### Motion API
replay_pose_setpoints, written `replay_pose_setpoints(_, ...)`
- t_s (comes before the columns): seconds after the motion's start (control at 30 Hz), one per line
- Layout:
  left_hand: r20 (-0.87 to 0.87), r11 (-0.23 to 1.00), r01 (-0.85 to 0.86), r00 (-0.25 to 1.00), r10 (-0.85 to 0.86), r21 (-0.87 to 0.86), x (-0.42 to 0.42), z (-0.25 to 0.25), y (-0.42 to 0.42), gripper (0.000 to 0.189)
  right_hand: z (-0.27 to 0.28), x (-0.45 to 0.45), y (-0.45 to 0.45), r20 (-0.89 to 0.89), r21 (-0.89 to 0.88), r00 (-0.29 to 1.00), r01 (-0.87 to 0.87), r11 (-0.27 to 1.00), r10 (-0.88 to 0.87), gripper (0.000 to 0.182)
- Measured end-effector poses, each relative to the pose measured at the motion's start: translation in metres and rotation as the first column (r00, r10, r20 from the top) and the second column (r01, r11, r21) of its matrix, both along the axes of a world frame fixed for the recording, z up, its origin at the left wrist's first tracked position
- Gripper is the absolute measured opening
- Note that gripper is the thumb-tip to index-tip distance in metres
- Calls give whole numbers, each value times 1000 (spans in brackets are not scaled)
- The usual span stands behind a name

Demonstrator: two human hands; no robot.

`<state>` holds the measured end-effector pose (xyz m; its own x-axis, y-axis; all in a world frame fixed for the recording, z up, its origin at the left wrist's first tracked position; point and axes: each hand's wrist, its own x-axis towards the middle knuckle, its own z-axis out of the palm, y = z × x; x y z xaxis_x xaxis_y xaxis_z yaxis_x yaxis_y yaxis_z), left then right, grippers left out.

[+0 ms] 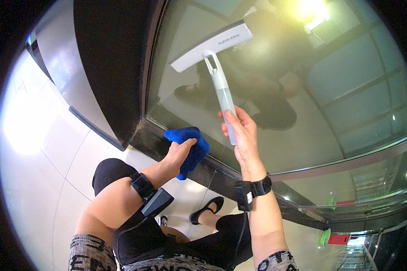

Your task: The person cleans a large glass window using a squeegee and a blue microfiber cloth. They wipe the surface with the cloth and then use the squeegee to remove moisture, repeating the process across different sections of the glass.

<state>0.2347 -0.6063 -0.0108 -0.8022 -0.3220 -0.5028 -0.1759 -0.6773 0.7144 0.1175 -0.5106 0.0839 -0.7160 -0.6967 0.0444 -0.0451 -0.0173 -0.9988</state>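
Observation:
My right hand [246, 135] grips the pale handle of a white window squeegee [224, 86]. Its wide head, which bears writing, is tilted and lies at or just in front of the glass pane [196, 98]; contact cannot be told. A blue cloth [197, 149] is bunched in my left hand [179, 152], low by the pane's bottom left corner. The cloth overlaps the dark bottom frame [152, 139]. Part of the left fingers is hidden behind the cloth. The pane mirrors my body and a bright lamp.
To the left stands a dark frame post [112, 61] beside a curved metal panel [61, 54]. Light floor tiles [71, 169] lie below. A green round object [325, 237] and a red object [338, 240] are at the lower right. Dark straps with devices circle both my forearms.

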Motion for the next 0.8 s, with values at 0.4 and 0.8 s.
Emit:
replay_pose_setpoints(0.4, -178, 963, 229, 951, -252, -139, 11, 3, 9, 45, -77, 51, 107, 311, 11, 933, 190, 982, -184, 34)
replay_pose_setpoints(0.8, -253, 991, 130, 959, -124, 7, 14, 13, 13, 35, -112, 48, 115, -70, 134, 950, 312, 941, -305, 50)
